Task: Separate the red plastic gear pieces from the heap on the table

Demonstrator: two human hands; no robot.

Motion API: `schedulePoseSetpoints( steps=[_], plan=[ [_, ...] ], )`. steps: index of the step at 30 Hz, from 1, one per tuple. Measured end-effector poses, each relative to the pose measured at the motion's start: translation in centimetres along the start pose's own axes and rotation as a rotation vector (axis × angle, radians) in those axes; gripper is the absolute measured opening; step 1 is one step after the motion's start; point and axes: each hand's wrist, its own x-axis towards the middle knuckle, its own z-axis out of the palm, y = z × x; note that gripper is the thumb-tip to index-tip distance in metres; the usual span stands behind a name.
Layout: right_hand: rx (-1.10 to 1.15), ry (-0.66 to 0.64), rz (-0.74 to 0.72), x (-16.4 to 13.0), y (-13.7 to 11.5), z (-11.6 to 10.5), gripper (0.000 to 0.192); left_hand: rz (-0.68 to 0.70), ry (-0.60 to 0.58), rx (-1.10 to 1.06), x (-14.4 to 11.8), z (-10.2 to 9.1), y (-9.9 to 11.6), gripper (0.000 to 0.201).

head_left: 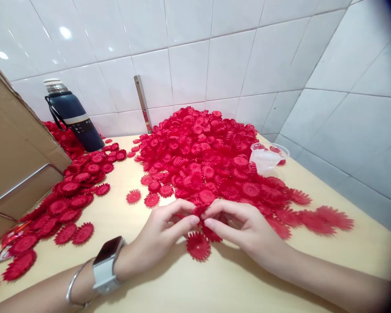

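Observation:
My left hand (pixel 167 226) and my right hand (pixel 239 224) meet at the front of a big heap of red notched discs (pixel 198 148). Thumbs and fingertips of both hands pinch a small red disc (pixel 200 211), most of it hidden by the fingers. Just below the fingertips, another red toothed disc (pixel 198 246) lies flat on the pale table (pixel 211 287). On my left wrist are a smartwatch (pixel 109 263) and a silver bangle.
A dark blue bottle (pixel 76 117) stands at the back left, near a cardboard box (pixel 16 143). More red discs (pixel 65 204) spread along the box. A clear plastic tub (pixel 267 158) sits right of the heap. White tiled walls (pixel 189 65) close off the back and right.

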Motion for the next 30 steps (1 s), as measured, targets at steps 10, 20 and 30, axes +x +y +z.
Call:
schedulePoseSetpoints(
  steps=[10,20,30],
  plan=[
    [0.015,0.012,0.039,0.06,-0.12,-0.02,0.011,-0.060,0.018,0.066,0.09,-0.01,-0.18,0.031],
    [0.011,0.145,0.050,-0.18,0.31,0.13,0.014,-0.065,-0.008,0.075,0.14,0.10,0.10,0.030],
    [0.056,0.089,0.059,-0.30,0.48,0.07,0.013,-0.035,-0.050,0.043,-0.10,0.05,0.49,0.024]
  ],
)
